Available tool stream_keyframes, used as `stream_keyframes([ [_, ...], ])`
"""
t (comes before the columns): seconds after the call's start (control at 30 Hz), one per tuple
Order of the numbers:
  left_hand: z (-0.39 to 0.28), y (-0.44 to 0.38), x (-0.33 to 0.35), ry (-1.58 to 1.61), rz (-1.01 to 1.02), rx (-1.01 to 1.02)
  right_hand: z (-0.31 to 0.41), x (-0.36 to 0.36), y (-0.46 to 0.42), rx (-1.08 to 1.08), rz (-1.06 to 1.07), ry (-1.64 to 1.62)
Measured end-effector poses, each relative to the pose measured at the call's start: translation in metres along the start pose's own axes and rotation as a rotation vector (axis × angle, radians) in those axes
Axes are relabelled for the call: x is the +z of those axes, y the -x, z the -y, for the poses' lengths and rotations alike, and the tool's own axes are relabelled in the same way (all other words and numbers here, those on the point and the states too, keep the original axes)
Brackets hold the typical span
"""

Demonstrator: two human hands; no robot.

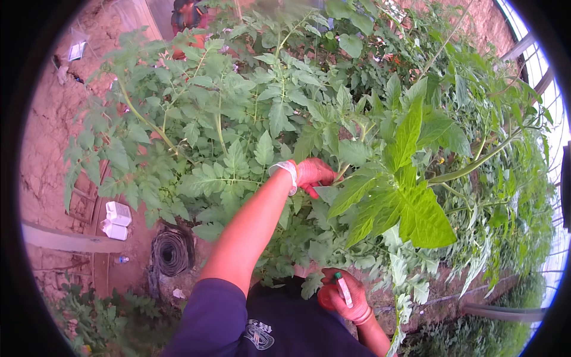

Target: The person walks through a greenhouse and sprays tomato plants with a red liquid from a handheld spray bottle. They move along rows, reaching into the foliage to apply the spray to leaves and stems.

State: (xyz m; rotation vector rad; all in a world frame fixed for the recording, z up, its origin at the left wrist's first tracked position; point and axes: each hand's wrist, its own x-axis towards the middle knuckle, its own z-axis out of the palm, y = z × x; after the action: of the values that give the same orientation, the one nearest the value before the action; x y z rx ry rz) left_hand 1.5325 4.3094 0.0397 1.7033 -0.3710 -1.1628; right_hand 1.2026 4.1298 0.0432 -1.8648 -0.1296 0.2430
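Note:
My left hand [316,175] reaches in among the leafy tomato plants [281,111], its fingertips at a green stem [342,171]. Leaves partly cover the fingers, so their grip is unclear. A loose translucent cuff [285,172] circles that wrist. Low in front of my dark shirt, my right hand [352,298] holds a small tube with a green cap [343,289], cap end up. Something round and reddish shows beneath those fingers, too unclear to name. Large bright leaves [401,196] hang close to the camera, above and right of the right hand.
White plastic jugs [118,214] stand on the ground at left, near a coil of dark hose or tape [169,252]. A person [185,20] is behind the plants at the top. An earthen wall [53,116] rises at left; curved frame bars [504,312] show at right.

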Motion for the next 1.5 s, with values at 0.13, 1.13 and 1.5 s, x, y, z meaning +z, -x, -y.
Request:
stream_keyframes([
  [0.13, 0.019, -0.007, -0.007, -0.163, -0.120, 0.066, -0.011, -0.004, 0.005, 0.026, -0.064, -0.074],
  [1.13, 0.407, 0.301, 0.272, 0.489, -1.311, -0.575, 0.006, -0.014, -0.092, -0.346, 0.443, -0.007],
  [1.5, 0.391, 0.305, 0.187, 0.684, -1.157, -0.266, 0.041, 0.046, -0.099, -0.251, 0.399, -0.048],
])
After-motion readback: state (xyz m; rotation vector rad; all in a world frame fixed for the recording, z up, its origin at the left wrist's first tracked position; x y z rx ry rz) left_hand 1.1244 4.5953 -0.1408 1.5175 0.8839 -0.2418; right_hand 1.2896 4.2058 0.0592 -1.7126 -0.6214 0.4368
